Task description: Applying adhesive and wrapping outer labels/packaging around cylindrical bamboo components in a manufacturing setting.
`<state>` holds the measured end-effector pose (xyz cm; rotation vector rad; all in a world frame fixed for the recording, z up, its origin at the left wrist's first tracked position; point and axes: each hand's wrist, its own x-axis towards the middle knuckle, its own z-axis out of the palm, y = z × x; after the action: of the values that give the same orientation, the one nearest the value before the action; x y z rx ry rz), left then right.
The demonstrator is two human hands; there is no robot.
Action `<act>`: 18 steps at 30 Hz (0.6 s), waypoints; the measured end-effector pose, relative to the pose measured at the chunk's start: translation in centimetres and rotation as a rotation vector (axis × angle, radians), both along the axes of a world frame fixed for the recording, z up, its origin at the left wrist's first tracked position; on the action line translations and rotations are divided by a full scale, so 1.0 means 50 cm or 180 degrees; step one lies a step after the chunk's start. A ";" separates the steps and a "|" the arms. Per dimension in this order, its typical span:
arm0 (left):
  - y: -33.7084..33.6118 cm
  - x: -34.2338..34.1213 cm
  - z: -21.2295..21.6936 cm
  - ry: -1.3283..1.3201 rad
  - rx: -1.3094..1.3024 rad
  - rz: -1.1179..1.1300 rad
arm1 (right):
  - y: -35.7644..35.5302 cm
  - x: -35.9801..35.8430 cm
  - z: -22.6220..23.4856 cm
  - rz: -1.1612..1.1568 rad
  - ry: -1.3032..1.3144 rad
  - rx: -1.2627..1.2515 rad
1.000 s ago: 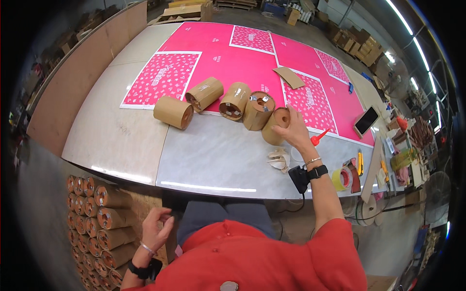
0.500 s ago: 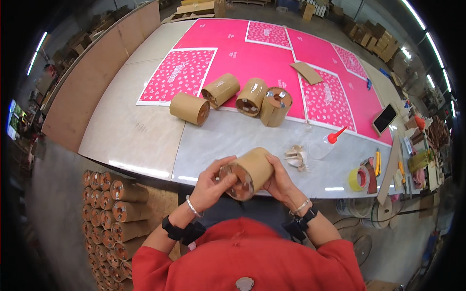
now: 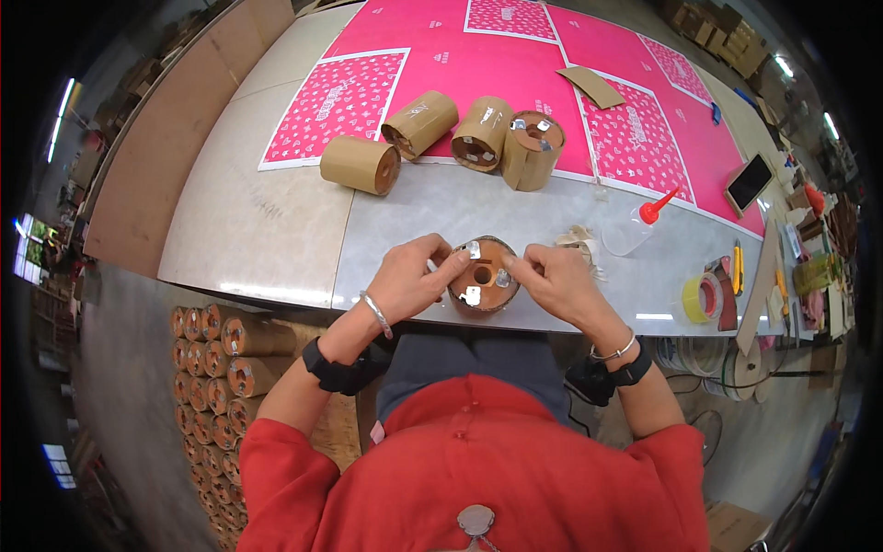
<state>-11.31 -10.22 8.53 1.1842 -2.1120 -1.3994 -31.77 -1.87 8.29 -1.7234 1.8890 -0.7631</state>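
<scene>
A brown cardboard cylinder (image 3: 484, 274) stands on end at the table's front edge, right before me. Its orange-brown end disc faces up, with a round hole in the middle and several silver tabs near the rim. My left hand (image 3: 416, 276) is closed against its left side, thumb laid on the disc by a tab. From the right, my right hand (image 3: 559, 281) grips the rim with curled fingers, its thumb beside another tab. Farther back, another cylinder stands upright (image 3: 532, 152); three more lie on their sides, the leftmost being a plain cardboard roll (image 3: 361, 166).
Pink printed sheets (image 3: 478, 101) cover the far table, with a cardboard scrap (image 3: 591, 87) on them. Right of my hands are crumpled tape (image 3: 581, 241), a red-tipped bottle (image 3: 630, 232), a yellow tape roll (image 3: 701, 297) and a phone (image 3: 750, 186). Stacked cylinders (image 3: 216, 363) stand lower left.
The cylinder has gone from tilted in my hands to upright on the table, its end disc now facing up. Both hands have shifted to its top rim, and the view has tipped downward.
</scene>
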 end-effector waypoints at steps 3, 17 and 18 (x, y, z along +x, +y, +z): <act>-0.010 0.013 0.002 -0.0463 -0.0405 -0.0025 | 0.001 -0.004 0.009 0.0147 -0.0005 -0.0132; -0.057 -0.012 -0.008 -0.0014 -0.1661 -0.0582 | 0.002 -0.007 0.006 0.0495 0.0458 -0.0486; -0.063 -0.015 -0.005 0.0093 -0.1487 -0.0755 | 0.000 -0.009 0.007 0.0543 0.0481 -0.0460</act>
<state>-12.07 -13.37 8.28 0.7458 -2.4369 -0.9163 -32.24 -1.88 8.65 -2.0540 1.7901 -0.7370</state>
